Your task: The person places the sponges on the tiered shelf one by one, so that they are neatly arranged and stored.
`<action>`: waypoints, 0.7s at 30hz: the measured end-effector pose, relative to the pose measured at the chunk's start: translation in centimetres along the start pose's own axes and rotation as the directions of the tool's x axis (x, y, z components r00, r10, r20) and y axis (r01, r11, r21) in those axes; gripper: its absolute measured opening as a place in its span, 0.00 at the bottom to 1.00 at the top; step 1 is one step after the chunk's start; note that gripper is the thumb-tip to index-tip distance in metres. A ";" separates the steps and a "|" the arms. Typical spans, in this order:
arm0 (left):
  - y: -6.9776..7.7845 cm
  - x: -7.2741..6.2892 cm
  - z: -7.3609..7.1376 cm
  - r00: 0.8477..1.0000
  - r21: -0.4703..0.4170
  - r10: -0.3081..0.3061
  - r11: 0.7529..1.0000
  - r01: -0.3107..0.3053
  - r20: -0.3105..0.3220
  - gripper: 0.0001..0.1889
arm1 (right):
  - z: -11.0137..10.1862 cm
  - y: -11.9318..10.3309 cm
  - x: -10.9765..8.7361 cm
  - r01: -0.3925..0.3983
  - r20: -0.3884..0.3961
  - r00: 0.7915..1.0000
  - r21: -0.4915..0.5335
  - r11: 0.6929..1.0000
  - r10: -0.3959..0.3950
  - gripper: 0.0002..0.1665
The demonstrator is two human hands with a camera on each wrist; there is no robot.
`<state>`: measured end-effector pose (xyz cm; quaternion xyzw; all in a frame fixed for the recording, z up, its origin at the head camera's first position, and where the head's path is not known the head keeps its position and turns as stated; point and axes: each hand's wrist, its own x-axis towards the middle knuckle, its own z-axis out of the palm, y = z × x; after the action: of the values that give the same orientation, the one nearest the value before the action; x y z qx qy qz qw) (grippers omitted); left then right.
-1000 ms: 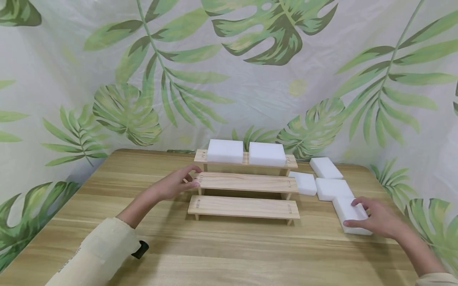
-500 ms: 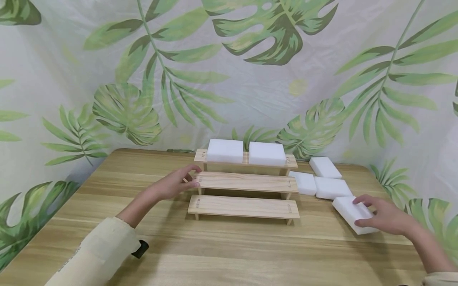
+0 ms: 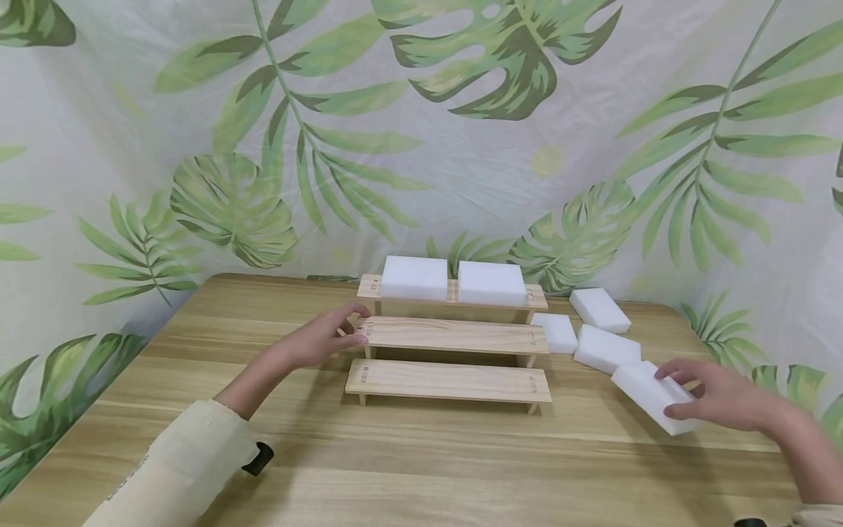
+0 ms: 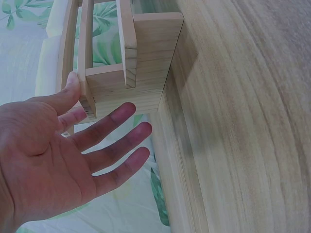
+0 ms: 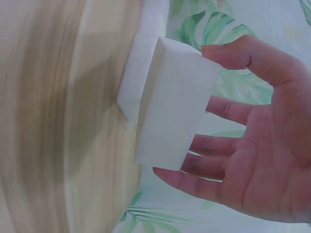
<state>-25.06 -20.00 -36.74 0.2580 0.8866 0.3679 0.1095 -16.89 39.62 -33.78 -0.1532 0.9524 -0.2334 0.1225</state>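
My right hand [image 3: 727, 395] grips a white foam block [image 3: 648, 395] by its edges, thumb on one side and fingers on the other. In the right wrist view this foam block [image 5: 177, 107] is tilted, with another white block behind it. At the left end of a three-step wooden rack [image 3: 454, 335], my left hand [image 3: 326, 338] pinches the middle board between thumb and index finger. The left wrist view shows that hand's other three fingers [image 4: 119, 153] stretched out below the board. Two white foam blocks [image 3: 413, 278] sit side by side on the top step.
Several more white foam blocks [image 3: 601, 310] lie on the wood-grain table [image 3: 421, 468] right of the rack, one partly behind it. A leaf-patterned curtain [image 3: 474, 183] hangs along the table's back edge.
My right hand has shifted slightly right and turned its foam block to a slant. The neighbouring block has swung round and moved a little left. My left hand stays put.
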 end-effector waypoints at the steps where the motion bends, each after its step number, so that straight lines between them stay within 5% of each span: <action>1: 0.0 0.0 0.0 1.000 0.000 -0.001 1.000 0.001 0.000 0.23 | -0.1 -0.1 0.0 0.001 -0.006 1.000 0.003 1.000 -0.001 0.28; 21: -0.3 0.1 0.0 1.000 -0.012 -0.006 1.000 0.006 -0.001 0.23 | 0.3 -3.4 2.5 0.169 -0.133 0.979 0.100 0.981 -0.155 0.30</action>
<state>-25.22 -20.09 -36.96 0.2542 0.8853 0.3731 0.1117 -18.33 35.72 -32.79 -0.2083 0.9282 -0.3039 0.0516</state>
